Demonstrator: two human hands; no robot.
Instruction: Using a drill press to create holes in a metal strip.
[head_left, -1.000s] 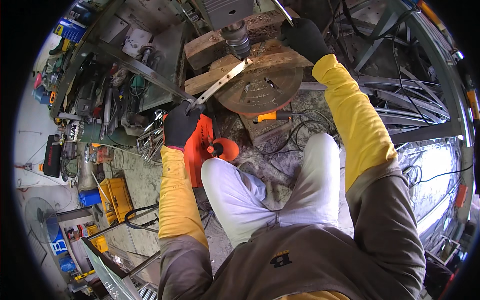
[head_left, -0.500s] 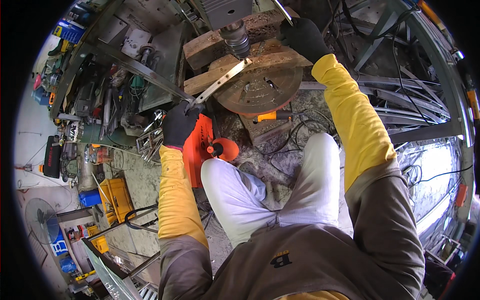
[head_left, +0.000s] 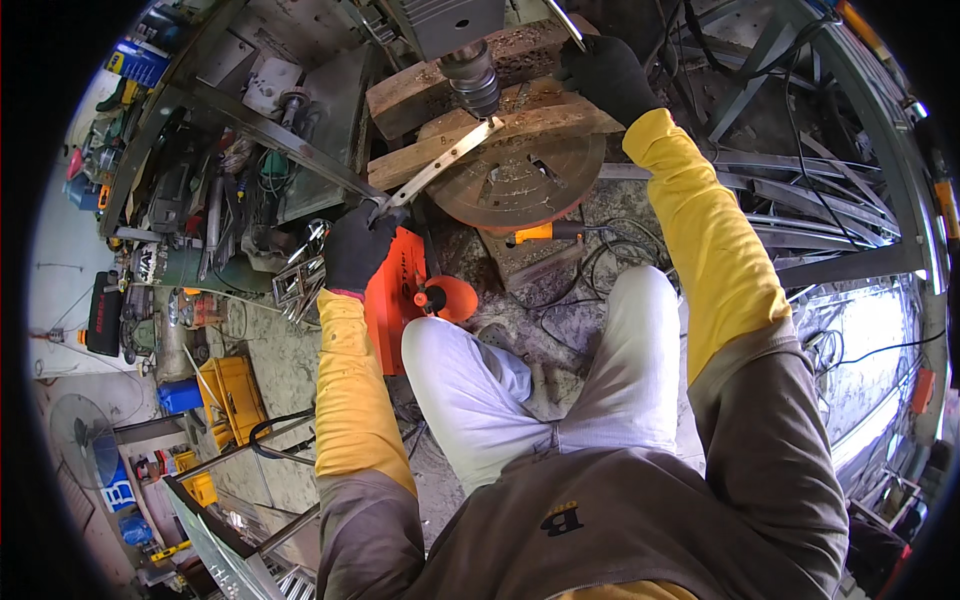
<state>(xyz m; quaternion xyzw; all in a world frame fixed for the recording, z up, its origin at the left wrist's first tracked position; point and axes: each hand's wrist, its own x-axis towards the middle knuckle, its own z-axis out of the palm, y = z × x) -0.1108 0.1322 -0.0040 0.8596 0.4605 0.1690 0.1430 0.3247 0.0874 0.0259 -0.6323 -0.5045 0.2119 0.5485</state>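
My left hand (head_left: pixel 362 250), in a black glove, is closed at the near end of a flat metal strip (head_left: pixel 440 165) with holes along it. A small metal piece shows by the fingers; I cannot make out whether it is a tool. The strip's far end rests on a wooden block (head_left: pixel 540 122), under the chuck (head_left: pixel 472 82) of a drill press. My right hand (head_left: pixel 610 78), also gloved, is closed around the drill press's lever handle (head_left: pixel 566 22). Below the wood lies the round slotted table (head_left: pixel 515 190), strewn with shavings.
Another wooden beam (head_left: pixel 420 92) lies behind the block. An orange machine part (head_left: pixel 400 300) stands by my left knee. A yellow-and-black power tool (head_left: pixel 545 233) and its cables lie under the table. Metal bars (head_left: pixel 830 205) are stacked at right, tools (head_left: pixel 215 210) at left.
Hardly anything differs. Both hands keep their places on the strip and the lever, with only a very slight shift of the arms.
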